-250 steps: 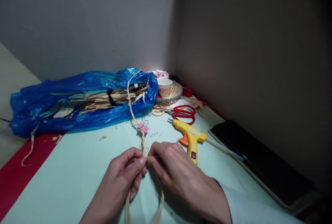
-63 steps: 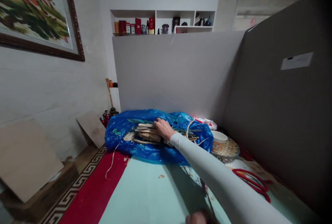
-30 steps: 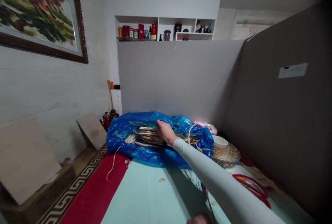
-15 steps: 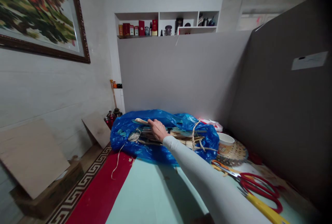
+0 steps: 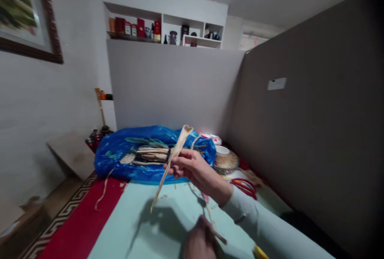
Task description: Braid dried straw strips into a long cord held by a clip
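Observation:
My right hand (image 5: 195, 169) is raised over the table and pinches a long dried leaf strip (image 5: 178, 147). The strip is pale tan, wide and curled at its top, and tapers to a point low on the left. My left hand (image 5: 199, 239) is at the bottom edge, dim and blurred, with fingers closed. Beside its fingertips runs a thin tan strip (image 5: 211, 219) with a darker end; whether the hand grips it is unclear. Behind the right hand, a blue plastic bag (image 5: 120, 137) lies open around a bundle of dried strips (image 5: 151, 155).
Red-handled scissors (image 5: 244, 187) lie right of the right wrist. A white-rimmed paper bowl (image 5: 222, 151) stands on a round woven piece (image 5: 231, 161). Scraps lie on the pale green tabletop (image 5: 120, 219); a red runner (image 5: 81, 215) borders it. Grey panels (image 5: 171, 83) enclose the back and right.
My right hand has come back from the bag toward me, with the leaf strip now drawn out and held up. My left hand has come into view at the bottom. The view has turned right.

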